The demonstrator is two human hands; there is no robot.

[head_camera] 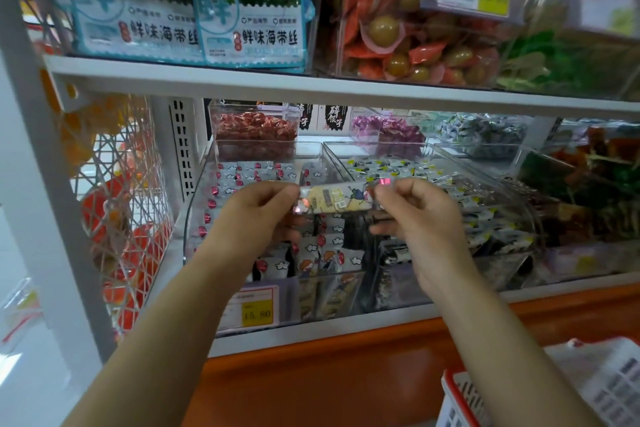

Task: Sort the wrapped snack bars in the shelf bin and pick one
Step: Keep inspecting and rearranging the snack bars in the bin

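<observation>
A pale yellow wrapped snack bar (335,199) is held level above the clear shelf bin (194,204). My left hand (263,211) pinches its left end, and my right hand (415,215) pinches its right end. Below the hands the bin holds several white wrapped bars (322,250) with red dots and cloud prints, lying in rows and loosely piled at the front. The neighbouring clear bin (519,204) to the right holds several yellow-and-black wrapped bars (398,166).
A yellow price tag (257,314) sits on the bin's front. The white upper shelf (311,87) carries seaweed packs and a bin of sweets. A white mesh rack (117,204) stands left, a red-rimmed basket (460,395) lower right.
</observation>
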